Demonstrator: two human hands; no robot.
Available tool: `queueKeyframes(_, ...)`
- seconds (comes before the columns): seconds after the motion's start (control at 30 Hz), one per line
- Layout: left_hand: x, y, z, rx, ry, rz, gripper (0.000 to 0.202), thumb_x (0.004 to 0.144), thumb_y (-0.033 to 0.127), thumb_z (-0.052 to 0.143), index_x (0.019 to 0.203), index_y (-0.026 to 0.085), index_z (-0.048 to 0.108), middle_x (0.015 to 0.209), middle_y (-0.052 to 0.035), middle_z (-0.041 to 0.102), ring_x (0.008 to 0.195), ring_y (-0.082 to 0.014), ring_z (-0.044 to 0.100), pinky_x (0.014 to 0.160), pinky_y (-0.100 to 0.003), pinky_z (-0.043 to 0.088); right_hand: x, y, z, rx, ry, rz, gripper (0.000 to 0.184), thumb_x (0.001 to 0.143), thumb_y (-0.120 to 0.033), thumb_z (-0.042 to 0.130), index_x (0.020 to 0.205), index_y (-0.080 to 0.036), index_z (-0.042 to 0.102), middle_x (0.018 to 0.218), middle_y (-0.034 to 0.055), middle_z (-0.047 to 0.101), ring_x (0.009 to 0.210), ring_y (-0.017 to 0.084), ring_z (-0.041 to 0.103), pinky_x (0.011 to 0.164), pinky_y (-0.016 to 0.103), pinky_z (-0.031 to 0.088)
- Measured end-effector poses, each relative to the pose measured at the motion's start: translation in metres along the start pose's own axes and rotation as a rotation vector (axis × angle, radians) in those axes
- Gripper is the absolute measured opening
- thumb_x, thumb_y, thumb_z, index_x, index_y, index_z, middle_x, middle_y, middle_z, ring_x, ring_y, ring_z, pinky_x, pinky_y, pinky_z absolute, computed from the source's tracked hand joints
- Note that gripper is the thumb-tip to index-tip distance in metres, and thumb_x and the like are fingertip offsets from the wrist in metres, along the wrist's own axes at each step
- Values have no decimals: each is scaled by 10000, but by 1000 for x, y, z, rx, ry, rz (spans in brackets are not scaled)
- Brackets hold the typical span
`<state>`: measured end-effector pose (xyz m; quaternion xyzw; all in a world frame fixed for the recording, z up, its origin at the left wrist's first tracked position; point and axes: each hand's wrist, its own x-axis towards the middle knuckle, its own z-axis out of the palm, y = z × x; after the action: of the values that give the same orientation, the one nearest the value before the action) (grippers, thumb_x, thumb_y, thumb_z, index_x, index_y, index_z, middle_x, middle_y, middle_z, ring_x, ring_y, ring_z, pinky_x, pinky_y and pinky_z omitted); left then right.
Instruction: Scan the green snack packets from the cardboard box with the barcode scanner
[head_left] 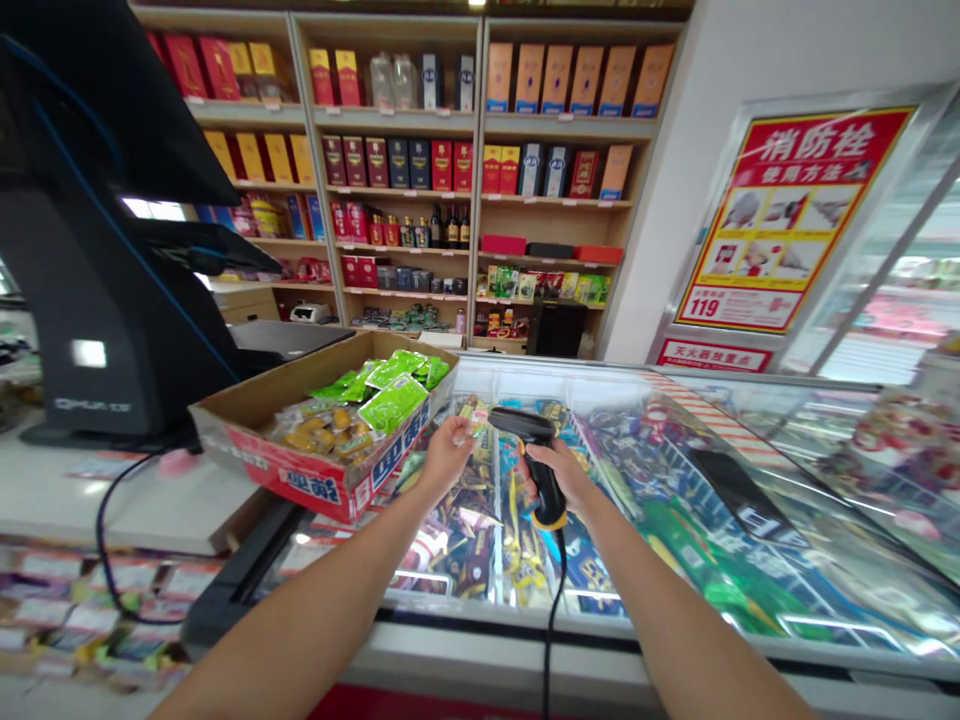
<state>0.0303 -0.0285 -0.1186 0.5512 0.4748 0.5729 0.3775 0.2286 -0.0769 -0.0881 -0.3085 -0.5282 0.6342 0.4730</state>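
My right hand (564, 472) is wrapped round the grip of a black barcode scanner (534, 452) with a yellow base; its cable hangs down toward me. The scanner head points left at a small packet (470, 428) pinched in my left hand (447, 448). Both hands hover over the glass lid of a chest freezer (675, 440) full of wrapped ice creams. Just left of my left hand sits an open cardboard box (315, 480) holding green and yellow snack packets (390, 395).
A black checkout terminal (97, 300) stands on the white counter (112, 500) at left, with a cable looping down. Wooden shelves (480, 130) of boxed goods and bottles line the back wall. A red fire-hydrant poster (795, 215) hangs at right.
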Motion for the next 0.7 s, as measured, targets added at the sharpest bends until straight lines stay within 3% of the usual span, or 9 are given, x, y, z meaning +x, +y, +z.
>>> queueKeyframes(0.13, -1, -4, 0, 20, 1, 32, 217, 669, 128, 651, 857, 199, 568, 867, -51, 682, 874, -198, 652, 703, -293, 550, 2, -5, -3, 72, 107, 14, 277, 702, -395, 683, 822, -162, 594, 541, -17, 611, 358, 115, 512, 328, 234, 453)
queueKeyframes(0.43, 9, 5, 16, 136, -50, -120, 157, 733, 126, 628, 840, 170, 522, 738, 1, 582, 624, -127, 593, 574, -265, 539, 12, -17, -30, 239, 418, -121, 256, 698, -395, 695, 742, -189, 551, 503, -25, 578, 358, 117, 509, 341, 239, 453)
queueKeyframes(0.6, 35, 9, 34, 273, -46, -125, 50, 794, 130, 574, 827, 141, 539, 718, -15, 595, 601, -133, 608, 593, -272, 536, 13, -16, -31, 273, 487, -185, 272, 647, -387, 713, 718, -188, 544, 493, -29, 573, 360, 117, 506, 339, 239, 450)
queueKeyframes(0.7, 51, 10, 45, 448, -45, -86, 68, 828, 159, 542, 880, 125, 569, 800, -71, 659, 671, -162, 657, 616, -259, 512, 11, -17, -26, 273, 454, -206, 273, 632, -382, 714, 729, -185, 552, 494, -36, 568, 356, 113, 500, 335, 237, 442)
